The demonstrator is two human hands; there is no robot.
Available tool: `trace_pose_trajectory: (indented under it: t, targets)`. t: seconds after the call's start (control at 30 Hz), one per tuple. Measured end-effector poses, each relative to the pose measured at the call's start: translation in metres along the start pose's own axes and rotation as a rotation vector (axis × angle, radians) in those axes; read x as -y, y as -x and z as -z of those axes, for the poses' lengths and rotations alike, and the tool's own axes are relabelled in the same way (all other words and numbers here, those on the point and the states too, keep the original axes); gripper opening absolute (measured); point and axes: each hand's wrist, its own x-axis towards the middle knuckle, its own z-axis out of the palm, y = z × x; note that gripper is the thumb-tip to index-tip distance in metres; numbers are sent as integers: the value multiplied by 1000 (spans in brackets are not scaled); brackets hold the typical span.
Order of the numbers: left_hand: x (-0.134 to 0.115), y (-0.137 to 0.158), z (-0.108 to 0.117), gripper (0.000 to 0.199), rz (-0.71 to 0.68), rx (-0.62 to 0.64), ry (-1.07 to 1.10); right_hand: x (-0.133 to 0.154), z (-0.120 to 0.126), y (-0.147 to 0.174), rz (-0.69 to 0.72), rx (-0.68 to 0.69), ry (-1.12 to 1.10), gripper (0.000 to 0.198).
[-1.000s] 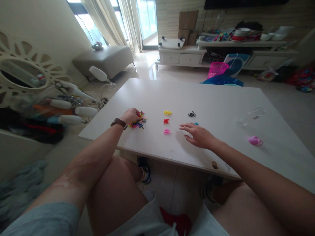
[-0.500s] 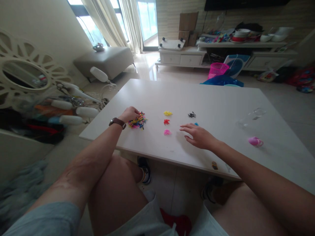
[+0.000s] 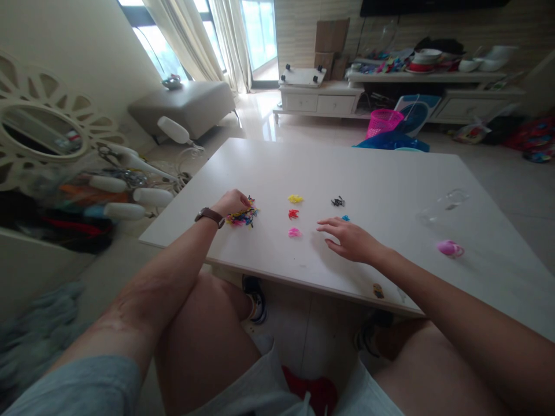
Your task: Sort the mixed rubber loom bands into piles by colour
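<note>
On the white table [image 3: 269, 167], my left hand [image 3: 233, 202] reaches over a mixed pile of small coloured pieces [image 3: 243, 218]. Its fingers are pinched at the pile's upper edge; what they grip is too small to make out. My right hand [image 3: 347, 238] hovers with fingers stretched and apart, holding nothing. Just beyond it, partly hidden, lie blue pieces [image 3: 346, 218]. Black pieces [image 3: 337, 201] form a group farther back. Between the hands, small heaps of yellow pieces [image 3: 295, 199], red pieces [image 3: 293, 214] and pink pieces [image 3: 295, 233] stand in a column.
A clear bottle-like container [image 3: 446, 205] lies at the table's right, with a pink-purple rounded object [image 3: 450, 248] nearer me. A yellow-and-dark flat piece [image 3: 378, 290] sits by the front edge. A white-armed lamp stand [image 3: 173, 130] rises left of the table.
My left hand has shifted slightly right across the mixed pile, still pinched. My right hand stays nearly in place, and the sorted heaps look the same.
</note>
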Motion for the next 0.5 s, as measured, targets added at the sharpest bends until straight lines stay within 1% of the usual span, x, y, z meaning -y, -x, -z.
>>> trace_pose_trajectory:
  t: [0.17,0.33,0.5]
  targets:
    - [1,-2,-3,28,18,13,-16,1,0,0,1,3,0,37]
    - [-3,-2,-3,20,45,41,-41,0,0,0,-3,-2,-10,37]
    - [-7,-3,-4,16,49,67,-95,-1,-1,0,7,5,1,34]
